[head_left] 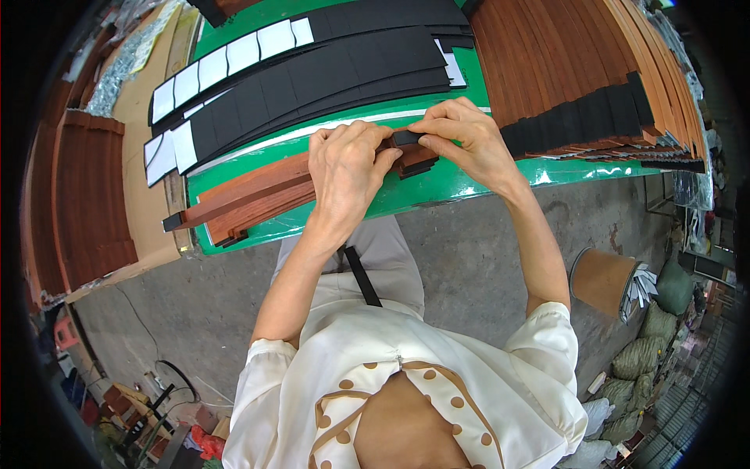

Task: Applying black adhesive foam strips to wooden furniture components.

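My left hand is closed around a reddish-brown wooden strip near its right end. At that end is a small black pad, which my right hand pinches between thumb and fingers. The strip's far left end also carries a black piece. More brown strips lie beneath it along the table's near edge. Just beyond my hands, black sheets divided into pads overlap in rows. White backing shows where pads are gone from them.
The green tabletop holds a tall stack of brown strips with black ends at the right. Another brown stack lies on cardboard at the left. A brown bin with white scraps and several sacks are on the floor at right.
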Demonstrator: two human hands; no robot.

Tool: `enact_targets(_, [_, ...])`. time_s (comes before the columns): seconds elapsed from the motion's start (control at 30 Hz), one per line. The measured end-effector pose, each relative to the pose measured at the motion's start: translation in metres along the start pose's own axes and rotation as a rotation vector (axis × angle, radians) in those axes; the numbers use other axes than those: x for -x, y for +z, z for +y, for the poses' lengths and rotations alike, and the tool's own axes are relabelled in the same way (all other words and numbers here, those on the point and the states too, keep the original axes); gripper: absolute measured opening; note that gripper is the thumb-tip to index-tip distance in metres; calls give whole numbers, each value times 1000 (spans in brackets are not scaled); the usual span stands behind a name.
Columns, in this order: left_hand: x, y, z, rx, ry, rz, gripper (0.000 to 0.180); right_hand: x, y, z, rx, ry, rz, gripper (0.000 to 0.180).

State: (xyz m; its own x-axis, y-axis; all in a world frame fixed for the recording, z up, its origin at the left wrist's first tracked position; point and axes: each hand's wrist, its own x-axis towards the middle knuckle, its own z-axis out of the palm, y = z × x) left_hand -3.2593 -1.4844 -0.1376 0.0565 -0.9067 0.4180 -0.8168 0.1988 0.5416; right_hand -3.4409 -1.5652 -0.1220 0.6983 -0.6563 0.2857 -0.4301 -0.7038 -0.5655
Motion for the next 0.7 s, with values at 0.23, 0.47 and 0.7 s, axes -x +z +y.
enact_targets(0.23, [1,1,-1,2,7,6,23,0,0,-1,6,1,-4,18])
enact_targets(0.47, [1,1,-2,31,31,22,23,0,2,1,2,-15,11,20])
enact_targets(0.7, [4,-3,0,32,31,12,21,2,1,-2,8,-11,-22,18])
